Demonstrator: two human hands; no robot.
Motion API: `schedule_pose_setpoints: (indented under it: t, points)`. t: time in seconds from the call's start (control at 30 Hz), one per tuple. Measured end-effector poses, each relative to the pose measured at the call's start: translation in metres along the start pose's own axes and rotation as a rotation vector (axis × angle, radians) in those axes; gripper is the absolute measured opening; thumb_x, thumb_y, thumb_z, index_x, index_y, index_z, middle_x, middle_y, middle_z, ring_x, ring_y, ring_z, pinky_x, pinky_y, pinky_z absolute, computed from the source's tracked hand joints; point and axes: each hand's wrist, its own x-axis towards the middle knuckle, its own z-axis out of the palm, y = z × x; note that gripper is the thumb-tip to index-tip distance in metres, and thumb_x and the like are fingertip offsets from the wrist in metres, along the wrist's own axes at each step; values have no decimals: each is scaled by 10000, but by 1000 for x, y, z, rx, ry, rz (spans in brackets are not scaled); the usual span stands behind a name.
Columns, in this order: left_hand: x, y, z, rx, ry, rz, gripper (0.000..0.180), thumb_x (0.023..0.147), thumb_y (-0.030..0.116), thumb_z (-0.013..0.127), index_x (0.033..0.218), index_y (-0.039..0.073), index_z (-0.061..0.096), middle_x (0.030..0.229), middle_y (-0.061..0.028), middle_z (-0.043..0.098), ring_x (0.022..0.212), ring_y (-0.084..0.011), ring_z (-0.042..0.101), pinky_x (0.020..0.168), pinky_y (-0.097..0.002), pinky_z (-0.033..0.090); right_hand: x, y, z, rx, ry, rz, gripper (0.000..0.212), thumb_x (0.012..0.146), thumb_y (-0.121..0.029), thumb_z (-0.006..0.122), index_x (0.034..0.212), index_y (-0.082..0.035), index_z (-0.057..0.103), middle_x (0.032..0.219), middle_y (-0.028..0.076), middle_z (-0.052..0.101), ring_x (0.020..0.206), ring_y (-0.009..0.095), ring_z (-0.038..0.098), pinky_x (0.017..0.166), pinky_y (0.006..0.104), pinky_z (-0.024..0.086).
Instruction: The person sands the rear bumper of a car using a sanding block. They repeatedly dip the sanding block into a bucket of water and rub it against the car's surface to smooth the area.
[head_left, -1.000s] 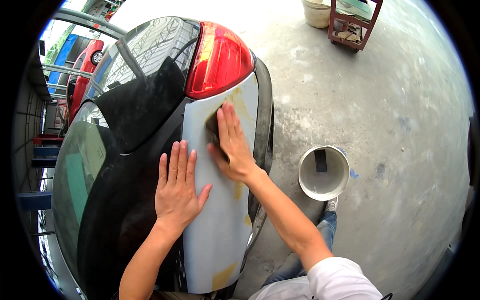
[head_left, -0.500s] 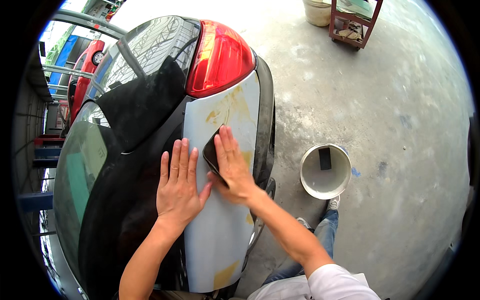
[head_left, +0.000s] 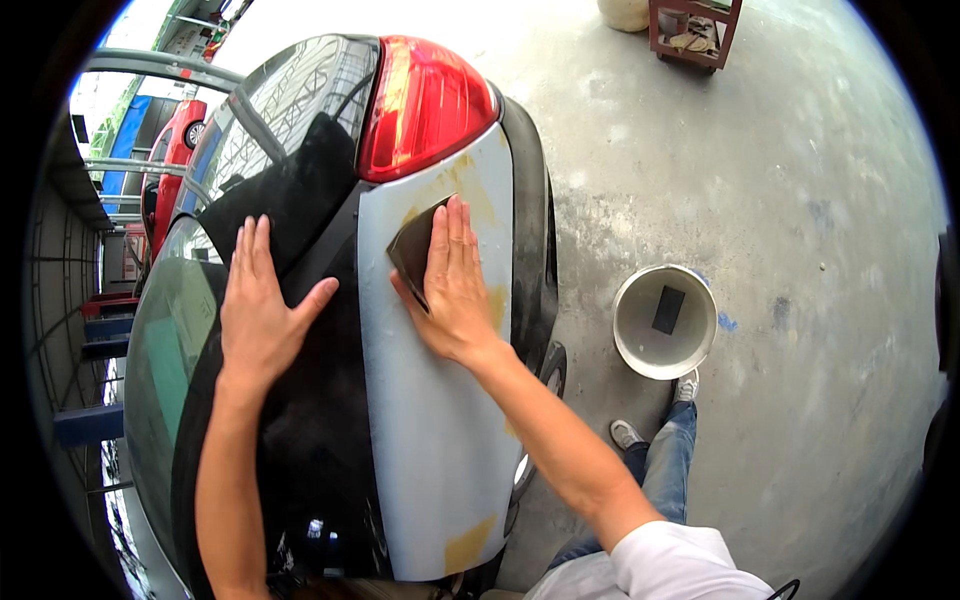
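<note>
Flat against the grey-primed car panel (head_left: 425, 400), my right hand (head_left: 455, 275) holds a dark folded sheet of sandpaper (head_left: 412, 246). The sheet sticks out left of the fingers, and its part under the palm is hidden. Yellowish filler patches show on the panel above this hand and near its lower end. My left hand (head_left: 265, 310) lies open, thumb apart, on the black glossy bodywork (head_left: 310, 420) to the left, and holds nothing. A red tail light (head_left: 428, 105) sits just above the panel.
On the concrete floor to the right stands a whitish bucket (head_left: 632, 340) with a dark rectangular block (head_left: 668, 310) in it. Farther off are a reddish-brown cart (head_left: 690, 45) and another pail (head_left: 625, 12). A red car (head_left: 178, 150) is at far left.
My right hand and the sandpaper have slid up the panel toward the tail light. My left hand has moved left and up, off the panel's edge onto the black bodywork.
</note>
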Motion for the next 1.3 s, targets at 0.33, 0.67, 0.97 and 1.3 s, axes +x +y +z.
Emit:
schedule_pose_setpoints:
  t: [0.33,0.67,0.97,1.3]
  points:
    - [11,-1,1,-54,-69,6,1122,839,495,820,1645,10,206,1705,-235,239,1577,-377,255,1270,-447,261,23,20,-11,-44,-43,-75,920,1012,-337,627,1621,105,96,1711,303,100,1606,442,79,1292,544,129]
    - [12,1,0,-57,-73,-7,1130,843,522,808,1633,-21,211,1695,-249,247,1575,-383,252,1269,-453,259,19,25,-13,-20,-72,-94,961,966,-255,694,1625,96,88,1706,318,100,1596,469,105,1292,542,119]
    - [11,2,6,-52,-72,4,1134,838,534,812,1624,-34,223,1683,-259,268,1570,-393,259,1263,-460,273,27,42,-17,-2,6,-120,885,948,-183,679,1598,137,171,1681,344,171,1582,489,150,1277,541,197]
    - [8,-1,-3,-27,-77,-9,1146,817,508,835,1627,-24,224,1680,-266,270,1562,-402,277,1255,-470,286,16,39,-20,-22,-88,-251,785,866,-85,540,1559,167,271,1673,348,197,1580,476,182,1277,537,222]
